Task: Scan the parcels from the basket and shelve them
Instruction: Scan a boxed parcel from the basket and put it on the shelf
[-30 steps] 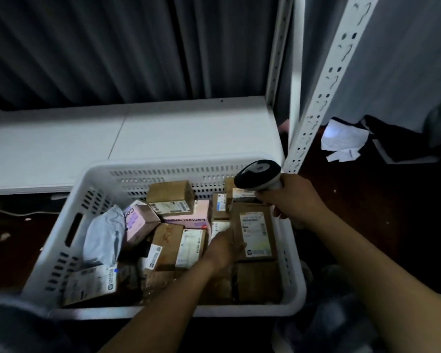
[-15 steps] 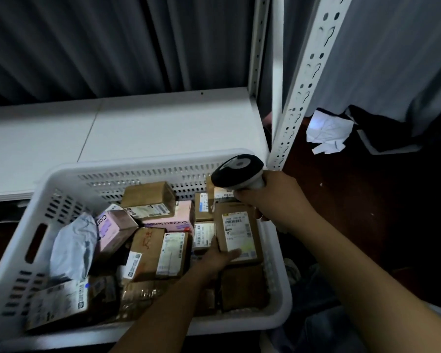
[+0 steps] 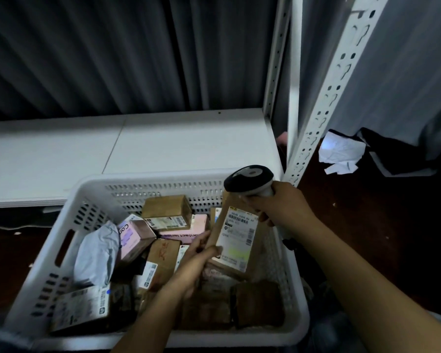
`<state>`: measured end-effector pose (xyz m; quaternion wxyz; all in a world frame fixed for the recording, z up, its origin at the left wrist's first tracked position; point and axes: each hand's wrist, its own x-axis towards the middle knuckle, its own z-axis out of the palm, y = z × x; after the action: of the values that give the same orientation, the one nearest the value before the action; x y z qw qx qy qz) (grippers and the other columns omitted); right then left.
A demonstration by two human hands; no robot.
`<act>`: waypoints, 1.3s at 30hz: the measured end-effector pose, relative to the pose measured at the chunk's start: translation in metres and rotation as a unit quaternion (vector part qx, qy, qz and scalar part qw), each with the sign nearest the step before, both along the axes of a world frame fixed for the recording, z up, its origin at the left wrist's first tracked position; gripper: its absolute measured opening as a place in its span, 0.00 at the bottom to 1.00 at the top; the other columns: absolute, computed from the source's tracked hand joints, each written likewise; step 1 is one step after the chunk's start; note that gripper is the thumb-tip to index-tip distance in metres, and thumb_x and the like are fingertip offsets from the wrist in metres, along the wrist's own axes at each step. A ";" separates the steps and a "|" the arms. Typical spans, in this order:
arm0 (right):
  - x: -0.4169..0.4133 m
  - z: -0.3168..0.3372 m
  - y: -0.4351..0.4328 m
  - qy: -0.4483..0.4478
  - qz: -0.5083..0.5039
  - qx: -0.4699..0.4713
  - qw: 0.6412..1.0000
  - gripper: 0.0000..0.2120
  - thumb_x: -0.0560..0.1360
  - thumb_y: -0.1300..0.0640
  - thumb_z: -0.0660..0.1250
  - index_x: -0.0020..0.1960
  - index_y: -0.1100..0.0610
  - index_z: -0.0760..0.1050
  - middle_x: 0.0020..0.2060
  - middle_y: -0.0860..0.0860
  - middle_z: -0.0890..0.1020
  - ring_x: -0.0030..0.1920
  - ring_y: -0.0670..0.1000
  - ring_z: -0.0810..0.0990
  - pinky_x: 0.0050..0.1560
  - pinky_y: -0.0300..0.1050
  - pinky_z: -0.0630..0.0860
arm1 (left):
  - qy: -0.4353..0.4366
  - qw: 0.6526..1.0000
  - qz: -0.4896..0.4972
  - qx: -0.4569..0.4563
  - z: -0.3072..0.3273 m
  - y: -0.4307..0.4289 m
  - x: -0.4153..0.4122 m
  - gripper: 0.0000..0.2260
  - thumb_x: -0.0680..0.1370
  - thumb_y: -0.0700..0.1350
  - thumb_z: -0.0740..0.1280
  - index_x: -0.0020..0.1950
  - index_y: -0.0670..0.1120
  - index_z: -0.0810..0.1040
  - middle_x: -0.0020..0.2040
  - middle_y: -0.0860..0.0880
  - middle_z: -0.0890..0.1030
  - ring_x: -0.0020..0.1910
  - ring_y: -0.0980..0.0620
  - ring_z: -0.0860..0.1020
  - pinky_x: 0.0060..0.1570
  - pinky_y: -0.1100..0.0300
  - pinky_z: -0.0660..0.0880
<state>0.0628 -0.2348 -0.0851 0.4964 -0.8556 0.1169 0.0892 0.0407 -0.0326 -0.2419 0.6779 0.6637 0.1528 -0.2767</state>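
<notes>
A white perforated basket point(image 3: 69, 220) sits low in front of me, filled with several cardboard and pink parcels. My left hand point(image 3: 194, 263) grips the lower left edge of a brown box with a white label point(image 3: 237, 238), tilted up above the other parcels at the basket's right side. My right hand point(image 3: 280, 207) holds a black and grey barcode scanner point(image 3: 250, 179) just above the box's top edge, its head pointing left. The white shelf board point(image 3: 138, 146) lies behind the basket.
White slotted shelf uprights point(image 3: 326, 98) rise at the right. A grey poly mailer point(image 3: 97, 253) lies at the basket's left. Crumpled white paper point(image 3: 341, 154) and dark cloth lie on the dark floor to the right. Grey curtains hang behind.
My left hand has lifted the labelled box from flat in the basket and tilted it up toward the scanner. The right hand stays near the basket's back right corner.
</notes>
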 end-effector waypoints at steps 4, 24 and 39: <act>0.003 -0.005 0.001 -0.021 -0.049 -0.008 0.999 0.14 0.72 0.48 0.73 0.49 0.59 0.80 0.43 0.53 0.83 0.47 0.53 0.82 0.47 0.48 0.78 | -0.042 0.997 0.034 -0.056 0.041 0.026 0.007 0.19 0.71 0.46 0.71 0.62 0.52 0.77 0.56 0.46 0.83 0.54 0.49 0.81 0.50 0.55 0.75; 0.000 0.010 0.041 -0.081 0.017 0.077 0.994 0.10 0.71 0.52 0.74 0.52 0.50 0.79 0.44 0.42 0.83 0.45 0.42 0.81 0.45 0.40 0.77 | -0.075 0.978 -0.118 0.155 0.101 0.065 -0.006 0.42 0.71 0.45 0.75 0.78 0.55 0.54 0.55 0.59 0.76 0.49 0.64 0.76 0.45 0.71 0.71; 0.000 0.021 0.035 0.005 0.067 0.175 0.982 0.10 0.76 0.60 0.69 0.38 0.64 0.75 0.26 0.55 0.76 0.25 0.52 0.75 0.27 0.41 0.72 | -0.137 0.960 0.163 0.183 0.085 0.090 0.003 0.40 0.72 0.45 0.75 0.77 0.57 0.55 0.65 0.50 0.77 0.60 0.51 0.78 0.64 0.50 0.73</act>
<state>0.0629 -0.1998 -0.0640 0.6308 -0.7608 0.0443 0.1458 0.0438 0.0569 -0.1566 0.5951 0.7742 0.2124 -0.0363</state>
